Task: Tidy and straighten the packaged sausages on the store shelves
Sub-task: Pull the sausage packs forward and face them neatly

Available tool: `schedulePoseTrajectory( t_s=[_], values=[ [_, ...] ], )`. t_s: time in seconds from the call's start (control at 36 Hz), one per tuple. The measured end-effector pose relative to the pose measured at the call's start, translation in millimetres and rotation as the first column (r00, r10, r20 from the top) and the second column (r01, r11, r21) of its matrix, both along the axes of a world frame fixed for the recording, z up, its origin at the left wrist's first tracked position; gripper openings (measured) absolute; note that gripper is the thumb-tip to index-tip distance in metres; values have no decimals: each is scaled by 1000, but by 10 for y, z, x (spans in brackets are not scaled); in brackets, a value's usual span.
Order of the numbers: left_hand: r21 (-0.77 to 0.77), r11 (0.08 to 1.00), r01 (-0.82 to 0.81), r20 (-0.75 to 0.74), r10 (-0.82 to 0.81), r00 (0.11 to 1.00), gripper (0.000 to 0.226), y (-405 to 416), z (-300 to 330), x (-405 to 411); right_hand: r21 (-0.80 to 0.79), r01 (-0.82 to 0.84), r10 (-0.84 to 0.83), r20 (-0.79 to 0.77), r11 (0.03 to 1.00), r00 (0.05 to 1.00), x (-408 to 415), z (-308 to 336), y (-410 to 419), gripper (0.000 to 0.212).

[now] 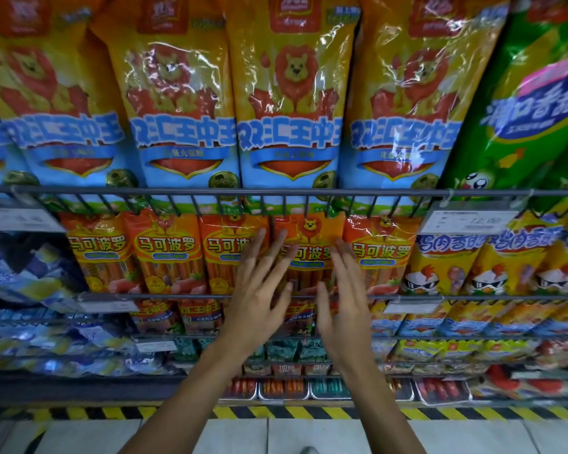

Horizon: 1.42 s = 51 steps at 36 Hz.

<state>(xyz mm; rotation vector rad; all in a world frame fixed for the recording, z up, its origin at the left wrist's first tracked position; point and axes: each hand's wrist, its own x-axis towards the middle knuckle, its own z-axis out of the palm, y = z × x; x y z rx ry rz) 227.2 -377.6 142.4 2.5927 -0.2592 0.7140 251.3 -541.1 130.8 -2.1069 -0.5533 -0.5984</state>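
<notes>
Both forearms are raised from six o'clock toward the middle shelf rail (210, 296). On it, a row of orange sausage packs (164, 253) is seen standing upright and fairly even, and the large yellow packs (289, 103) at twelve o'clock are likewise lined up, so much of the work is judged done here. Blue packs (30, 267) at nine o'clock lie tilted and are judged still to be straightened. The left hand (259, 290) and right hand (340, 290) are held either side of one orange pack (309, 244), fingers straight and spread, nothing gripped; contact cannot be told.
</notes>
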Motion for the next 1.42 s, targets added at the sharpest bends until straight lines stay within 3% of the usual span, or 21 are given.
schedulePoseTrajectory(
  t_s=[0.14, 0.31, 0.39, 0.47, 0.61, 0.75, 0.89, 1.14, 1.25, 1.42],
  values=[
    [140, 990, -33, -29, 37, 999, 67, -76, 27, 110, -194, -17, 17, -3, 981, 1000, 163, -81, 78, 68],
    [144, 987, -69, -48, 76, 996, 70, -129, 17, 163, -237, -49, 48, -11, 970, 999, 198, -77, 30, 71],
    [140, 987, -76, -63, 86, 994, 73, -158, 43, 159, -212, -90, 82, -44, 973, 996, 201, -46, -20, 70],
    [121, 991, -55, -73, 64, 995, 74, -152, 56, 143, -75, -128, 121, -91, 989, 989, 165, 32, -84, 65],
    [17, 1000, 6, -106, -4, 994, 69, -200, 65, 23, 95, 54, -29, -252, 994, 967, -101, 0, -246, 56],
    [-56, 978, 201, -95, -206, 974, 65, -334, -79, 1, 72, 170, -135, -349, 983, 928, -323, -59, -529, 65],
    [-56, 973, 225, -174, -232, 957, 71, -473, -183, 14, -17, 241, -225, -424, 970, 877, -325, -76, -713, 73],
    [34, 988, 149, -176, -141, 974, 81, -645, -282, 146, -141, 133, -170, -296, 981, 940, -94, -27, -691, 77],
    [100, 994, 46, -168, -29, 985, 88, -753, -364, 193, -238, 86, -149, -259, 967, 954, -40, -202, -770, 82],
    [143, 985, -94, -151, 116, 982, 92, -1020, -441, 272, -259, -36, -36, -267, 965, 963, 54, -276, -1046, 87]
  ],
)
